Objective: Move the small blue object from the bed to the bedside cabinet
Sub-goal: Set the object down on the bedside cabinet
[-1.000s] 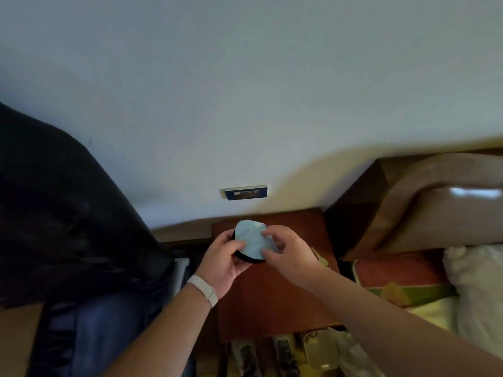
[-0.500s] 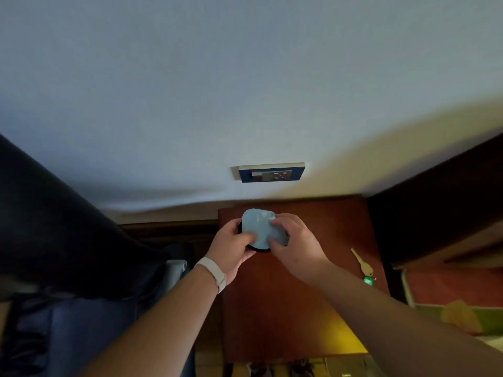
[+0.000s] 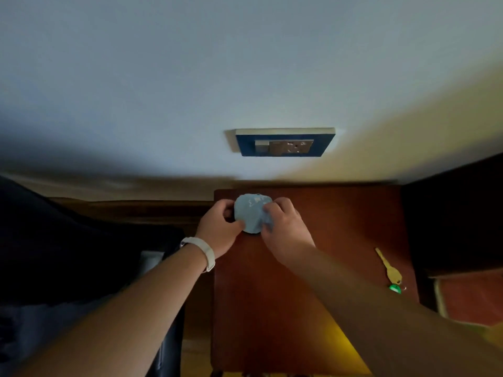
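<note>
The small blue object (image 3: 250, 212) is a rounded, light blue soft thing held over the far left corner of the bedside cabinet (image 3: 313, 268), a dark reddish-brown wooden top. My left hand (image 3: 219, 229) grips its left side; a white band sits on that wrist. My right hand (image 3: 285, 227) grips its right side, fingers over the blue surface. Whether the object rests on the wood or hovers just above it cannot be told. Its underside is hidden.
A brass key with a green tag (image 3: 389, 270) lies near the cabinet's right edge. A blue-framed wall socket (image 3: 284, 144) sits on the white wall above. Dark fabric (image 3: 68, 240) fills the left; the dark headboard (image 3: 457, 219) and bed edge stand right.
Both hands have carried the blue object farther over the cabinet toward its back left corner, and the view has tilted down closer to the cabinet top. The bed has slid out of view.
</note>
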`<state>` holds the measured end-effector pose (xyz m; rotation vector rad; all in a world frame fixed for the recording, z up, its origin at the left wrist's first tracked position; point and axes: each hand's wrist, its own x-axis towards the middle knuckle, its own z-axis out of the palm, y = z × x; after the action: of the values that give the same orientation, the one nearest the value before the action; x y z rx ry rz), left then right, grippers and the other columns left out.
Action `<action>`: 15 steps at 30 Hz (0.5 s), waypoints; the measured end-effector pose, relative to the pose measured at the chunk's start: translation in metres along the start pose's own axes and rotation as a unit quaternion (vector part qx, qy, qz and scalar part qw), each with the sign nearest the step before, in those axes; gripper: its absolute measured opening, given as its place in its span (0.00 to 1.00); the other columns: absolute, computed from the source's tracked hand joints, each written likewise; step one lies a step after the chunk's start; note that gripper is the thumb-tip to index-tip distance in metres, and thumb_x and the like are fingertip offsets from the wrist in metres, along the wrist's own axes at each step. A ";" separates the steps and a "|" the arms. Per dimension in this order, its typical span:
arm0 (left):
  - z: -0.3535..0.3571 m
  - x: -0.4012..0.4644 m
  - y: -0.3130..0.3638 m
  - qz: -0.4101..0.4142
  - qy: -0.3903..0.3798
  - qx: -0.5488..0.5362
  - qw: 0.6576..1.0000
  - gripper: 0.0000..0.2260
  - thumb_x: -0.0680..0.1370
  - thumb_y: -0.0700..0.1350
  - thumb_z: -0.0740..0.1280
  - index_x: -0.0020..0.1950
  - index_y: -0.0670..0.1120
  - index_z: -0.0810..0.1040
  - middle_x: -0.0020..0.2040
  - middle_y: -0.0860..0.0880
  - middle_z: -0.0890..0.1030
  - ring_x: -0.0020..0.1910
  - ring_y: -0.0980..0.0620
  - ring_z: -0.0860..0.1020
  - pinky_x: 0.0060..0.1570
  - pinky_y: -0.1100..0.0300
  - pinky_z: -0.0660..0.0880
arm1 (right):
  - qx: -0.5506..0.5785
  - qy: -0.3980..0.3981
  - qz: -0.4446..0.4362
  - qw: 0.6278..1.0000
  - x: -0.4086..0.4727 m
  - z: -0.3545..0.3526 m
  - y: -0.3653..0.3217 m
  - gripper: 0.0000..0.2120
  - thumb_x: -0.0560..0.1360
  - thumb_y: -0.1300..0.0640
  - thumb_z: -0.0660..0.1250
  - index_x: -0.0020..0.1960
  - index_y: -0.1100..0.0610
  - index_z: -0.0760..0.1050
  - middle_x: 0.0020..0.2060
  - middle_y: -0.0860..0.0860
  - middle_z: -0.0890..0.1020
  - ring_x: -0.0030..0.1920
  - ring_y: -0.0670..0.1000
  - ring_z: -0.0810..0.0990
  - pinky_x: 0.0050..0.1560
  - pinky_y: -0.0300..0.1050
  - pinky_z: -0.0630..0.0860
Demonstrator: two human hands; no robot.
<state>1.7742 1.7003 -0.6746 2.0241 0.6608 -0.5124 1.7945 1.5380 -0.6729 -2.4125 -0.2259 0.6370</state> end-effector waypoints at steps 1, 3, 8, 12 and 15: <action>-0.001 0.001 -0.003 0.006 0.007 0.015 1.000 0.18 0.71 0.44 0.71 0.61 0.51 0.75 0.51 0.53 0.82 0.46 0.55 0.81 0.42 0.58 0.80 | -0.008 -0.001 -0.001 1.000 0.000 0.002 0.001 0.17 0.76 0.59 0.64 0.65 0.57 0.71 0.63 0.54 0.68 0.61 0.58 0.70 0.58 0.51 0.72; -0.001 0.004 -0.007 0.023 0.025 0.039 0.999 0.19 0.71 0.45 0.71 0.61 0.52 0.74 0.51 0.54 0.81 0.43 0.57 0.80 0.38 0.64 0.74 | -0.031 0.003 -0.014 0.999 0.000 0.005 0.003 0.18 0.76 0.58 0.64 0.65 0.58 0.71 0.63 0.55 0.69 0.60 0.58 0.70 0.57 0.52 0.72; 0.004 -0.001 -0.007 0.183 0.082 0.228 0.953 0.21 0.72 0.45 0.69 0.65 0.49 0.73 0.60 0.50 0.74 0.55 0.52 0.74 0.48 0.61 0.71 | -0.146 0.035 -0.092 0.984 -0.004 0.003 0.004 0.16 0.74 0.57 0.65 0.61 0.59 0.73 0.64 0.56 0.71 0.62 0.58 0.70 0.57 0.53 0.72; 0.009 -0.003 -0.005 0.212 0.051 0.341 0.915 0.18 0.76 0.48 0.66 0.65 0.48 0.74 0.63 0.47 0.73 0.59 0.47 0.74 0.46 0.52 0.78 | -0.180 0.000 -0.174 0.968 -0.004 0.001 0.008 0.18 0.72 0.60 0.66 0.61 0.60 0.75 0.66 0.58 0.74 0.66 0.59 0.71 0.60 0.53 0.71; 0.014 0.000 -0.005 0.205 0.053 0.351 0.912 0.15 0.76 0.47 0.65 0.62 0.47 0.75 0.60 0.46 0.75 0.55 0.46 0.76 0.41 0.51 0.78 | -0.189 -0.014 -0.184 0.964 -0.002 0.003 0.010 0.19 0.71 0.61 0.67 0.62 0.61 0.75 0.66 0.58 0.74 0.67 0.58 0.70 0.61 0.53 0.71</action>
<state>1.7697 1.6903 -0.6847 2.7923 0.0790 -0.4183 1.7916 1.5310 -0.6805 -2.6172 -0.8542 0.4893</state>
